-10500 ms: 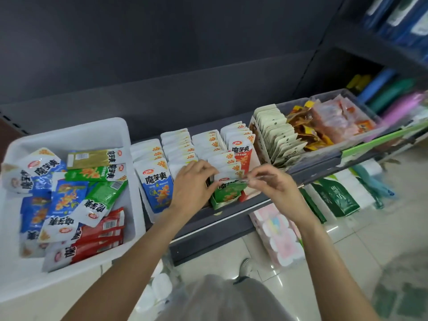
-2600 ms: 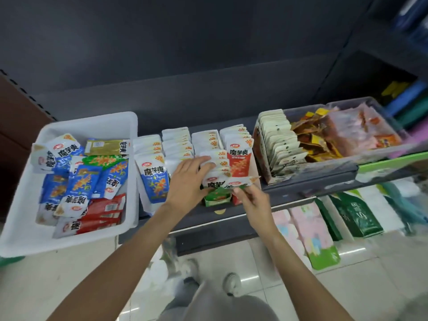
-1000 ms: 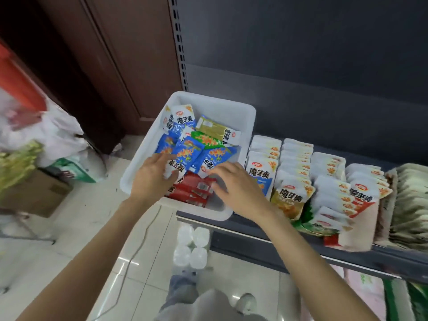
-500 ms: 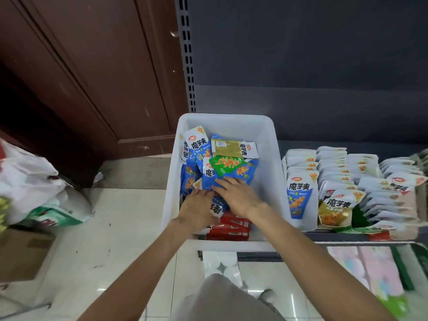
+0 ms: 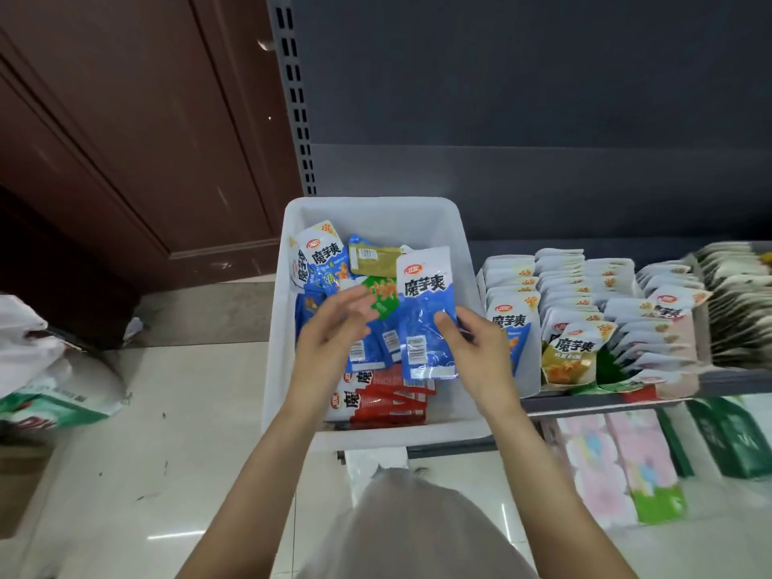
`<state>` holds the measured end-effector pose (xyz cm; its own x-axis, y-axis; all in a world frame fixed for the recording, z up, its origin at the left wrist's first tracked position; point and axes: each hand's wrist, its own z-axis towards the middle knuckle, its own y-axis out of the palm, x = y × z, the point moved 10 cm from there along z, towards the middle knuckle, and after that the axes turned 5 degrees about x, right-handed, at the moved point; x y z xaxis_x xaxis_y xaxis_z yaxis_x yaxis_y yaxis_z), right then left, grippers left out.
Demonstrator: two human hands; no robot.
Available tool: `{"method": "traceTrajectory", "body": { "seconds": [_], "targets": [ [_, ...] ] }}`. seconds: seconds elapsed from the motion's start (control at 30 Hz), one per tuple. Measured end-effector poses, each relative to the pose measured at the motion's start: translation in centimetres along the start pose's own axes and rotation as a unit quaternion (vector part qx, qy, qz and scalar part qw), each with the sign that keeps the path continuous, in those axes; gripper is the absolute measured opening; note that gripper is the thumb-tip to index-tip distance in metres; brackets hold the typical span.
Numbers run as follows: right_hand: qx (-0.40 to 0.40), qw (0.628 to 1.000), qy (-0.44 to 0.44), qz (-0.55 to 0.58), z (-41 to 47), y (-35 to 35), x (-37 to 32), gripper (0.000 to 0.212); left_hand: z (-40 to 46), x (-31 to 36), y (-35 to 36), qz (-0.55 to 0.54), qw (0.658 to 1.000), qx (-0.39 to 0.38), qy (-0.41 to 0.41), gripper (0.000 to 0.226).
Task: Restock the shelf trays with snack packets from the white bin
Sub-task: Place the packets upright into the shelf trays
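I am watching the right hand [image 5: 480,353] pinching a blue packet [image 5: 426,315] by its right edge, thumb on the front, the packet raised upright over the white bin [image 5: 376,211] with its long axis running away from me. The left hand [image 5: 334,332] is hovering just beside it with fingers loosely spread, gripping nothing (its fingertips are blurred). The shelf trays [image 5: 585,319] are lying to the right of both hands, so the right hand is the nearer one. The tray with matching blue packets [image 5: 511,328] is sitting just beside the bin.
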<state>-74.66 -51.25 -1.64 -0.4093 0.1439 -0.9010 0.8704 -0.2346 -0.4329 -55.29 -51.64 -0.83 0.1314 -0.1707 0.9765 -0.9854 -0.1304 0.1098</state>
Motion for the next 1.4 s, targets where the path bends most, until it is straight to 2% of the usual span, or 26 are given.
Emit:
{"method": "traceTrajectory", "body": {
  "seconds": [0.07, 0.13, 0.2, 0.3, 0.37, 0.43, 0.53, 0.6, 0.63, 0.7, 0.77, 0.8, 0.87, 0.97, 1.1, 1.3, 1.4],
  "targets": [
    [0.013, 0.998, -0.057, -0.028, -0.5, -0.1, -1.0, 0.015, -0.5, -0.5, 2.7, 0.01, 0.998, -0.059, -0.02, 0.04],
    [0.011, 0.988, -0.137, -0.073, -1.4, 0.3, -2.4, 0.028, -1.0, -1.3, 4.8, 0.006, 0.996, -0.077, -0.045, 0.051],
    [-0.005, 0.976, -0.182, -0.117, -2.5, 0.7, -3.1, 0.044, -1.1, -1.1, 5.9, 0.002, 0.998, -0.059, -0.016, 0.043],
    [-0.018, 0.968, -0.212, -0.133, -3.2, -0.2, -3.0, 0.043, -0.8, -0.6, 6.2, 0.02, 0.999, -0.016, 0.031, 0.021],
    [0.015, 0.973, -0.206, -0.107, -3.0, -2.6, -2.9, 0.033, -0.7, -0.8, 7.2, 0.046, 0.997, -0.043, 0.044, 0.016],
    [0.081, 0.979, -0.174, -0.071, -2.6, -6.4, -2.8, 0.029, -1.2, -0.3, 10.0, 0.076, 0.988, -0.115, 0.072, 0.016],
    [0.156, 0.98, -0.118, -0.021, -2.2, -12.4, -2.0, 0.058, -2.7, 0.6, 15.2, 0.139, 0.959, -0.211, 0.129, 0.009],
    [0.158, 0.982, -0.101, -0.013, -2.0, -15.2, -1.5, 0.074, -3.1, 1.2, 18.1, 0.192, 0.936, -0.233, 0.182, 0.009],
    [0.152, 0.983, -0.104, -0.017, -1.9, -16.1, -1.3, 0.074, -3.0, 1.3, 19.2, 0.206, 0.927, -0.237, 0.206, 0.012],
    [0.135, 0.982, -0.12, -0.053, -1.3, -16.6, -1.0, 0.062, -2.4, 0.9, 20.5, 0.233, 0.917, -0.233, 0.223, 0.005],
    [0.11, 0.984, -0.118, -0.073, -0.4, -16.0, -0.1, 0.05, -1.4, 0.4, 20.7, 0.286, 0.901, -0.205, 0.252, 0.025],
    [0.094, 0.987, -0.111, -0.07, 0.1, -15.3, 0.5, 0.046, -1.2, 0.3, 20.4, 0.308, 0.892, -0.19, 0.27, 0.028],
    [0.06, 0.991, -0.096, -0.076, 1.0, -13.8, 1.7, 0.043, -1.0, -0.1, 19.4, 0.346, 0.873, -0.158, 0.305, 0.023],
    [0.022, 0.982, -0.103, -0.158, 1.9, -11.6, 2.6, 0.038, -0.9, -0.4, 18.0, 0.38, 0.854, -0.108, 0.338, 0.026],
    [0.011, 0.955, -0.103, -0.28, 3.2, -9.3, 3.7, 0.019, 0.7, -1.4, 17.2, 0.391, 0.855, -0.093, 0.327, 0.014],
    [0.042, 0.926, -0.09, -0.364, 4.2, -8.0, 3.8, 0.027, 1.9, -1.2, 18.0, 0.439, 0.819, -0.083, 0.361, 0.014],
    [0.062, 0.923, -0.119, -0.36, 3.2, -8.4, 2.5, 0.035, 2.2, -0.3, 16.2, 0.431, 0.821, -0.031, 0.372, 0.018]
  ]
}}
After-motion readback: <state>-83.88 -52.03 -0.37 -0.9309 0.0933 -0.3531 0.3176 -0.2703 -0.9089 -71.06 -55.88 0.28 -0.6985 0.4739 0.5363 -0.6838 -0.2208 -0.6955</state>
